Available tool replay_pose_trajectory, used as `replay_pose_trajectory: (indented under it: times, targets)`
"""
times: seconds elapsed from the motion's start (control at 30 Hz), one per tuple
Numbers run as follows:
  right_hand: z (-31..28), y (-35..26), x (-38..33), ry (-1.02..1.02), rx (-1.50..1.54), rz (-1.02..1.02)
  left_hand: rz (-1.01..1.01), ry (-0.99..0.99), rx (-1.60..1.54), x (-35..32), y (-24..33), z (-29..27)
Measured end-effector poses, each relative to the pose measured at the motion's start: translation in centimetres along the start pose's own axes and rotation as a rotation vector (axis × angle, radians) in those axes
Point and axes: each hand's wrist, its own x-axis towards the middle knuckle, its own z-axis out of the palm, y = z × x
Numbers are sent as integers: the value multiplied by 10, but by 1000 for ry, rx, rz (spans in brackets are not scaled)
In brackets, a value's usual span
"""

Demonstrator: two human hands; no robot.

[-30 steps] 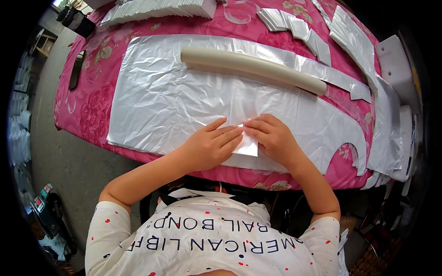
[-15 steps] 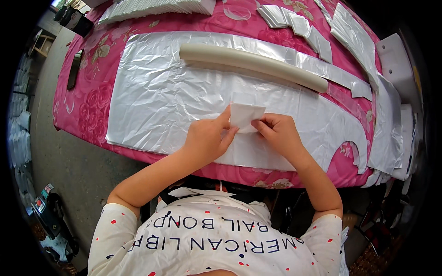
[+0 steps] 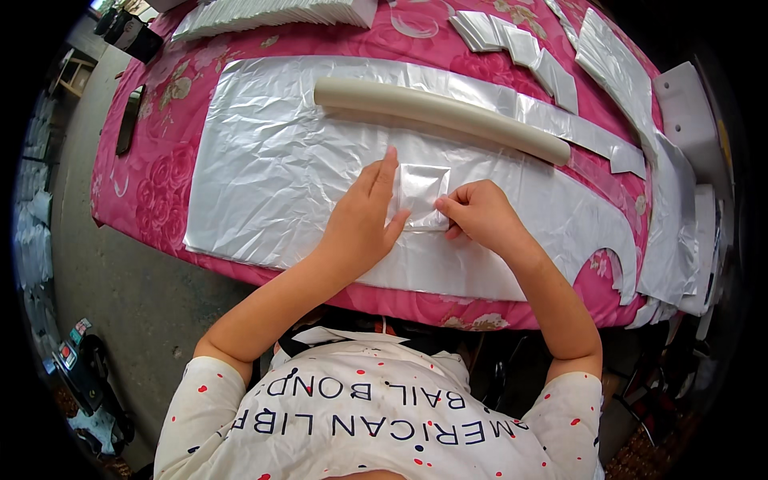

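Note:
A small folded white plastic bag (image 3: 422, 194), pressed into a flat square, lies on a large flat stack of white plastic bags (image 3: 272, 176). My right hand (image 3: 482, 214) pinches its right edge between thumb and fingers. Along the left edge rests my left hand (image 3: 360, 206), fingers stretched out and thumb at the lower left corner. A long cream tube (image 3: 440, 112) lies across the stack just beyond both hands. At the right end the stack has a curved cut-out, like carrier-bag handles.
A pink flowered cloth (image 3: 160, 188) covers the table. Far off stand a long row of folded white pieces (image 3: 276, 18) and several folded squares (image 3: 520, 46). More plastic sheets (image 3: 612, 68) lie at the right. A phone (image 3: 130, 120) and a dark cup (image 3: 128, 34) are at the left.
The square was partly raised with a flap standing up; now it lies flat and shinier. My left fingers have straightened away from it, while my right hand keeps its pinch.

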Motion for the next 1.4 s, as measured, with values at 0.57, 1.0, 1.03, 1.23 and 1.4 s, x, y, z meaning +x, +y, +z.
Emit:
replay_pose_trajectory:
  times: [0.57, 1.0, 1.03, 1.23, 1.4]
  targets:
    - [1, 7, -17, 198, -447, -221, 154, -146, 264, -4, 8, 43]
    - [56, 4, 28, 352, -688, -934, -704, -464, -1028, -126, -15, -39]
    - [71, 3, 24, 331, -711, -913, -818, -488, -1044, -137, -20, -42]
    - [170, -10, -30, -58, -380, -964, -955, -238, -893, -171, -24, -43]
    - [170, -8, -39, -208, -512, -1191, -677, -323, -513, -161, -22, -55]
